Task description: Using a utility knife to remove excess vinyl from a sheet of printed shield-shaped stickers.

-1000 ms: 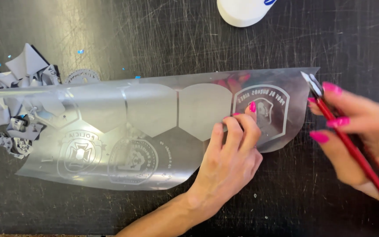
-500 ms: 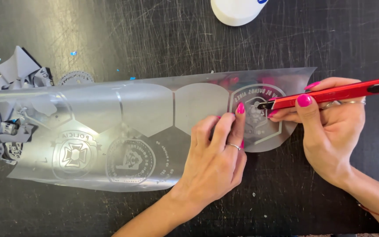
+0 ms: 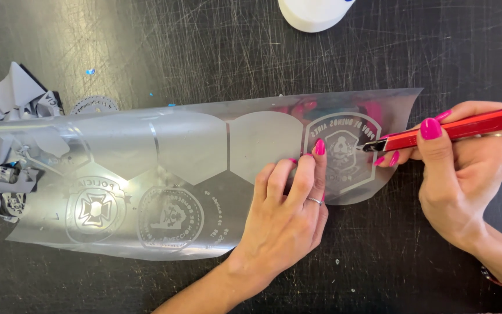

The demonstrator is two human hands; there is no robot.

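A curled, see-through plastic sheet (image 3: 193, 168) with grey shield and round badge cut-outs lies across a scratched black work surface (image 3: 146, 52). My left hand (image 3: 286, 215) presses flat on the sheet's right part, fingertips beside a shield-shaped badge (image 3: 344, 152). My right hand (image 3: 460, 174) grips a slim red craft knife (image 3: 454, 129) like a pen. The knife's metal tip touches the right edge of that shield badge.
A heap of peeled grey vinyl scraps (image 3: 7, 139) lies at the left edge, partly under the sheet. A white round container (image 3: 312, 13) sits at the top edge. Small blue flecks (image 3: 90, 71) dot the surface near the scraps.
My right hand swung the red knife from pointing down-right to lying level, tip now on the shield badge. My left hand slid slightly right along the sheet.
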